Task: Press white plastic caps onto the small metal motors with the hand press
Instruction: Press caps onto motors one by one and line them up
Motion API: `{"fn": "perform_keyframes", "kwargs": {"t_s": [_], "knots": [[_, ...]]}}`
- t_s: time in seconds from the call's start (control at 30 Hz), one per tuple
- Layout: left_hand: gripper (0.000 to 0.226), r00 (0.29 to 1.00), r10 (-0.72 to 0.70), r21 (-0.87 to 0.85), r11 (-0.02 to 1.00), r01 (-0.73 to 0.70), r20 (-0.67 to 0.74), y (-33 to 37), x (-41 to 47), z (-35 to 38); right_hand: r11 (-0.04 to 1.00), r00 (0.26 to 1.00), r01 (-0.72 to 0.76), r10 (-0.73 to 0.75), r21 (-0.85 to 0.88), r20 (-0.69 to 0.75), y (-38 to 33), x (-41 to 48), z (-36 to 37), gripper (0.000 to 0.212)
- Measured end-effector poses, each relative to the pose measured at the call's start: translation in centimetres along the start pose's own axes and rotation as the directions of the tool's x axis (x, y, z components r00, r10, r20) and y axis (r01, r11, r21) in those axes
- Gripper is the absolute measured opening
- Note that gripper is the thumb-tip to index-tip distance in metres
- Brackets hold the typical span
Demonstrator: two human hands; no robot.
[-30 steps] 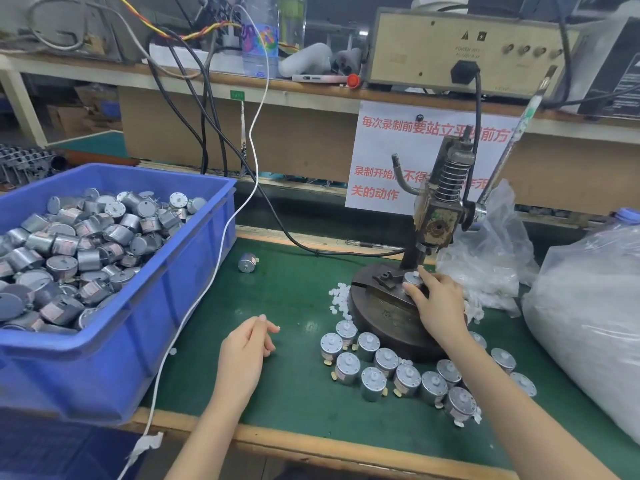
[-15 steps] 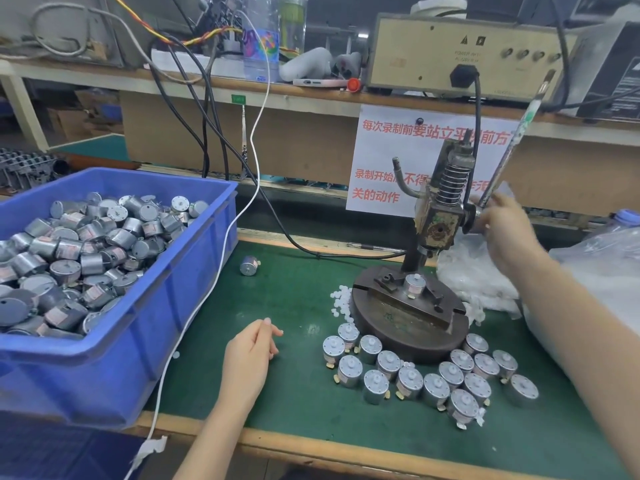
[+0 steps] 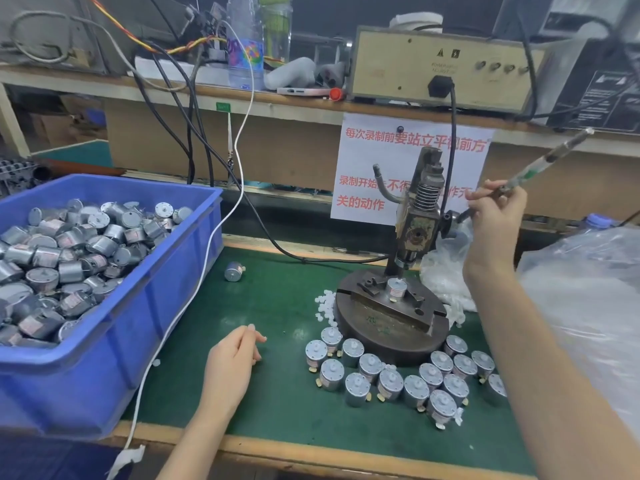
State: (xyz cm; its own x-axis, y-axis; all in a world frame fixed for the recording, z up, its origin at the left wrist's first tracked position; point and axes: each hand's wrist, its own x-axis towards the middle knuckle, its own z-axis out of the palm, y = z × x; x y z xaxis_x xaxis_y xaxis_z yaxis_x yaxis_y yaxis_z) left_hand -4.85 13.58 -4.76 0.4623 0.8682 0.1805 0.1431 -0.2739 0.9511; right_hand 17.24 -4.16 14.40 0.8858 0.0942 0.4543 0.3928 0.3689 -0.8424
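Note:
The hand press (image 3: pixel 420 216) stands on a round dark base (image 3: pixel 388 327) on the green mat. One small metal motor (image 3: pixel 396 289) sits upright in the fixture under the ram. My right hand (image 3: pixel 495 220) grips the press lever (image 3: pixel 540 164), which slants up to the right. My left hand (image 3: pixel 232 358) rests on the mat left of the base, fingers loosely curled, perhaps with a small white cap at its fingertips. Several capped motors (image 3: pixel 391 379) stand in rows in front of the base. Loose white caps (image 3: pixel 323 306) lie by the base's left edge.
A blue bin (image 3: pixel 114 337) full of motors fills the left side. One stray motor (image 3: pixel 234 272) lies on the mat. Clear plastic bags (image 3: pixel 585 306) sit at the right. A white cable (image 3: pixel 194 299) drapes over the bin's edge; a wooden shelf with equipment runs behind.
My right hand left the motor in the fixture, rose to the right and took hold of the press lever. My left hand stayed on the mat.

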Motion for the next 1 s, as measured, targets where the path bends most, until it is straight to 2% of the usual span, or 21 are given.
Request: {"fn": "perform_keyframes", "kwargs": {"t_s": [0.1, 0.23, 0.47, 0.67, 0.77, 0.83, 0.9, 1.0], "knots": [[0.037, 1.0, 0.011, 0.004, 1.0, -0.011, -0.011, 0.0, -0.2, 0.0, 0.997, 1.0, -0.011, 0.009, 0.077, 0.022, 0.2, -0.7, -0.5, 0.03], [0.037, 1.0, 0.012, 0.012, 1.0, -0.012, -0.011, 0.0, -0.2, 0.0, 0.998, 0.997, 0.06, -0.059, -0.011, 0.054, 0.8, -1.8, -1.1, 0.033], [0.037, 1.0, 0.009, 0.023, 1.0, -0.009, -0.003, 0.1, -0.2, 0.1, 0.994, 0.99, 0.107, -0.105, -0.017, 0.089, 1.4, -1.7, -1.2, 0.039], [0.037, 1.0, 0.019, 0.046, 0.999, -0.019, 0.007, 0.3, -0.3, 0.0, 0.995, 0.996, 0.081, -0.079, -0.061, 0.049, 1.0, -1.0, -0.7, 0.035], [0.036, 1.0, 0.028, 0.054, 0.998, -0.028, 0.002, 0.3, -0.3, 0.0, 0.997, 0.998, 0.01, -0.004, -0.082, 0.069, 0.3, 0.2, -0.6, 0.042], [0.037, 1.0, 0.026, 0.056, 0.998, -0.026, 0.001, 0.2, -0.4, 0.0, 0.992, 0.998, -0.058, 0.06, -0.115, 0.021, 0.6, 0.6, -0.8, 0.048], [0.037, 1.0, 0.019, 0.05, 0.999, -0.019, 0.0, 0.2, -0.4, 0.1, 0.972, 0.987, -0.137, 0.118, -0.188, -0.108, 1.9, 0.0, -1.1, 0.049], [0.037, 1.0, 0.027, 0.044, 0.999, -0.027, -0.005, 0.3, -0.4, 0.0, 0.919, 0.972, -0.197, 0.138, -0.341, -0.192, 5.5, -2.7, -1.5, 0.033]]}}
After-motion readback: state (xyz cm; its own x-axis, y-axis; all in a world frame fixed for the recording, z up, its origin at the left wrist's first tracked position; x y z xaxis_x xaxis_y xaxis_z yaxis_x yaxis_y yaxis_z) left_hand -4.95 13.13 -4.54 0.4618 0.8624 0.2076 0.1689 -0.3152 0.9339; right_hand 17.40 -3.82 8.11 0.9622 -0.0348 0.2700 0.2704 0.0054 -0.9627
